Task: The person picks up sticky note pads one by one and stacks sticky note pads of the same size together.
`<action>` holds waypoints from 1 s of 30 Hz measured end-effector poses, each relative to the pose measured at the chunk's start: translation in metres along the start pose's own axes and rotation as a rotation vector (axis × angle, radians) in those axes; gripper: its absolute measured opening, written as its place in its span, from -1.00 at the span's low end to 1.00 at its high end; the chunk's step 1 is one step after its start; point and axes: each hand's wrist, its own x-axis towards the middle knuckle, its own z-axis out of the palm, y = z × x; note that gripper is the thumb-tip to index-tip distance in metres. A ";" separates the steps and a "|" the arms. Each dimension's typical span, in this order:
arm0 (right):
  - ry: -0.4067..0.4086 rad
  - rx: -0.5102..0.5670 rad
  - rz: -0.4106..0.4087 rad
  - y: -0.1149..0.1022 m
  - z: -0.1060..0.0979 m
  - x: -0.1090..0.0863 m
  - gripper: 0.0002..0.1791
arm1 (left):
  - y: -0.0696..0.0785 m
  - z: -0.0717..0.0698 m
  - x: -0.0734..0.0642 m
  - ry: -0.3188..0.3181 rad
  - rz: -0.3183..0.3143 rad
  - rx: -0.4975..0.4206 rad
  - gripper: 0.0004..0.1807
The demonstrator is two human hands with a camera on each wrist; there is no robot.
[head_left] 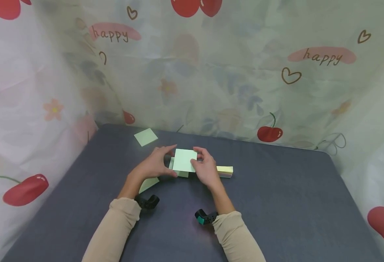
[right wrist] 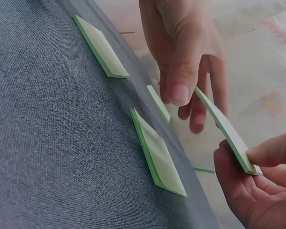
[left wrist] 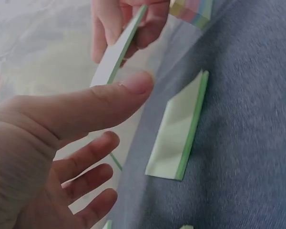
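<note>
The right hand pinches a pale green pad between thumb and fingers, raised above the dark table; the left hand curves about its left side, thumb and fingers spread apart, though whether it touches cannot be told. On the table lie 1 lower pad beneath it, 1 front pad closer in and 1 back pad farther off; a multicoloured block sits to the right of the right hand.

"happy" on left pink patch of printed backdrop, another "happy" on right pink patch
</note>
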 end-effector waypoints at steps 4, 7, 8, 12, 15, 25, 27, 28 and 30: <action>-0.003 0.006 0.010 -0.001 -0.001 -0.001 -0.48 | 0.005 0.000 -0.002 -0.004 0.008 -0.062 0.10; -0.010 0.007 0.019 0.000 -0.001 -0.001 -0.48 | 0.008 0.000 -0.004 0.006 0.014 -0.094 0.07; -0.015 0.007 0.021 0.000 -0.001 -0.001 -0.47 | 0.009 0.001 -0.005 0.012 0.010 -0.105 0.07; -0.032 0.020 0.016 0.001 -0.002 -0.003 -0.47 | 0.010 0.001 -0.007 0.039 0.018 -0.133 0.07; -0.063 0.046 0.009 0.001 -0.004 -0.003 -0.44 | 0.010 0.002 -0.009 0.055 0.029 -0.154 0.03; -0.302 0.072 -0.035 0.001 -0.017 -0.003 -0.01 | 0.007 0.001 -0.014 0.074 -0.012 -0.188 -0.09; -0.329 0.063 -0.063 0.001 -0.018 -0.003 -0.02 | 0.006 -0.001 -0.016 0.079 -0.014 -0.195 -0.13; -0.335 0.063 -0.074 0.001 -0.018 -0.002 -0.04 | 0.005 -0.002 -0.017 0.083 -0.013 -0.198 -0.16; -0.331 0.059 -0.090 0.001 -0.017 -0.002 -0.12 | 0.004 -0.003 -0.019 0.090 -0.010 -0.203 -0.24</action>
